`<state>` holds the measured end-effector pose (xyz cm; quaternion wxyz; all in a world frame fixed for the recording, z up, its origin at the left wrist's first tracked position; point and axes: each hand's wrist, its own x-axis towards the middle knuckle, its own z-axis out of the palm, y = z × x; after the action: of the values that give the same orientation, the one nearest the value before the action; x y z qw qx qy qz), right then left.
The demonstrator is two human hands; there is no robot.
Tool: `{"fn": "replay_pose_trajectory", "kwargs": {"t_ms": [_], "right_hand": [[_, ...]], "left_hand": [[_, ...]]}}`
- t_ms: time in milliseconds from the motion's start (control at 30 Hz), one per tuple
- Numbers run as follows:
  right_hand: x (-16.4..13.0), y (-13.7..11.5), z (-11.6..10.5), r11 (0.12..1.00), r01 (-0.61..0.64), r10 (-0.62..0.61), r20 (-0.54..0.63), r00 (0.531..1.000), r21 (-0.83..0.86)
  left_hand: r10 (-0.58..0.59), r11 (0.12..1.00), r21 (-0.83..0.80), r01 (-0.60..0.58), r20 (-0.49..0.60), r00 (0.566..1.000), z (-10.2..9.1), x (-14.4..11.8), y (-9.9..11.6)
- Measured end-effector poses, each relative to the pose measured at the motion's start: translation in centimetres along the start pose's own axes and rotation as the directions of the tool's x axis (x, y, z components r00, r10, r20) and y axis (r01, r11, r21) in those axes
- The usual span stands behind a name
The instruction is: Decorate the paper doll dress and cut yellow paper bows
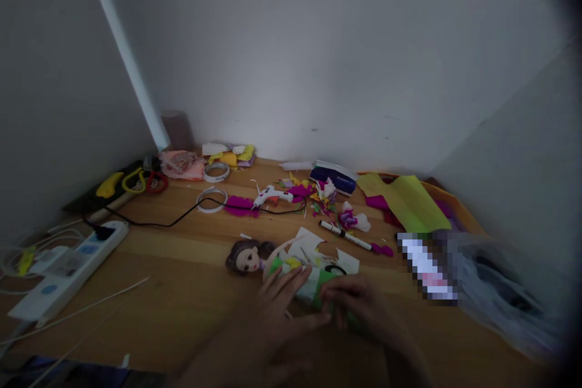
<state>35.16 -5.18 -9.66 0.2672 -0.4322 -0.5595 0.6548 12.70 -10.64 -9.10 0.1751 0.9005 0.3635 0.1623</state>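
1. Fingers (291, 285) of the left hand (269, 315) lie spread over the doll (248, 257), lower centre of the frame; the right hand's (364, 301) are bent close together, and I cannot tell what they pinch.
2. A hard right-hand tug could crease or loosen the green-and-white wrap (324, 279); light left pressure might let the doll roll.
3. Dimness and blur obscure the right hand's grip; the doll's lower end is hidden.

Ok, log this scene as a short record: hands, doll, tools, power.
Left hand: spread over the doll's green-and-white wrap
Right hand: fingers curled at the wrap, farther from the doll's head
Doll: lying on the table, head leftward
Tools: glue gun and marker, beyond the doll
Power: strip at left, black plug near its far end
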Motion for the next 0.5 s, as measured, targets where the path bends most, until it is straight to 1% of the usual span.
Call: {"fn": "replay_pose_trajectory", "kwargs": {"t_ms": [67,133,233,267,333,400,500], "right_hand": [[-0.3,0.1,0.0,0.999,0.02,-0.02,-0.022,1.0,0.033],[-0.7,0.4,0.6,0.999,0.009,-0.008,-0.017,1.0,0.046],[-1.1,1.1,2.5,1.0,-0.019,0.018,0.064,0.998,0.014],[-1.1,1.4,3.1,0.999,-0.032,0.032,0.096,0.995,0.002],[-1.0,2.0,4.2,0.998,-0.061,0.062,0.136,0.989,-0.009],[-0.9,2.5,4.8,0.996,-0.091,0.09,0.136,0.987,-0.004],[-0.7,2.8,4.9,0.996,-0.085,0.084,0.103,0.991,0.003]], "left_hand": [[0.011,1.0,-0.008,-0.011,-0.034,0.999,0.0,-0.4,-0.2],[-0.029,0.999,-0.013,0.029,-0.065,0.997,0.4,-0.5,-0.4],[-0.159,0.987,-0.021,0.157,-0.116,0.98,1.4,-0.2,-0.7],[-0.186,0.983,-0.029,0.183,-0.131,0.974,1.6,-0.1,-0.8],[-0.204,0.979,-0.047,0.2,-0.138,0.969,2.0,0.0,-0.9],[-0.206,0.978,-0.055,0.2,-0.144,0.968,2.2,0.0,-1.1],[-0.224,0.975,-0.031,0.222,-0.19,0.956,2.5,0.1,-1.2]]}}
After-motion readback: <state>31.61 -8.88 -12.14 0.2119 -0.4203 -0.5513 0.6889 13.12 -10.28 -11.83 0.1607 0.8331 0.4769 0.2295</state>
